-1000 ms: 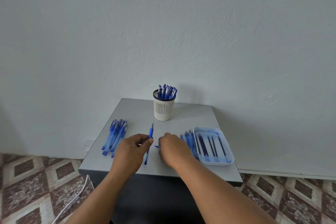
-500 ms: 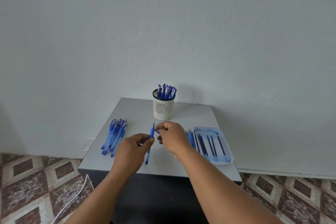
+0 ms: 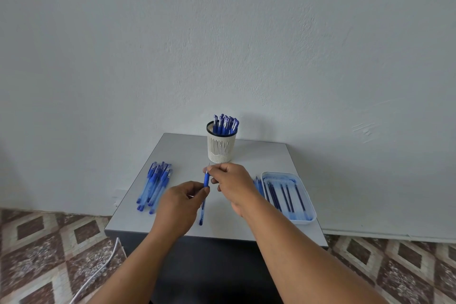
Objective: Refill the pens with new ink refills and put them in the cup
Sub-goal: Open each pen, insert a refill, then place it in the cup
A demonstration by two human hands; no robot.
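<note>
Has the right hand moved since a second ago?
Yes. The right hand has moved away from the table's near edge towards the cup, and now pinches the top of the pen.

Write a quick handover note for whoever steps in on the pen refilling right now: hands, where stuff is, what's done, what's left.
Left hand grips the pen by its barrel, tip pointing up and away.
Right hand pinches the tip end of that pen.
Cup at the back of the table already holds a bunch of pens.
Pile of pens lies on the left; refills lie in the tray on the right.
Left: finish this pen, put it in the cup, then the pile.
</note>
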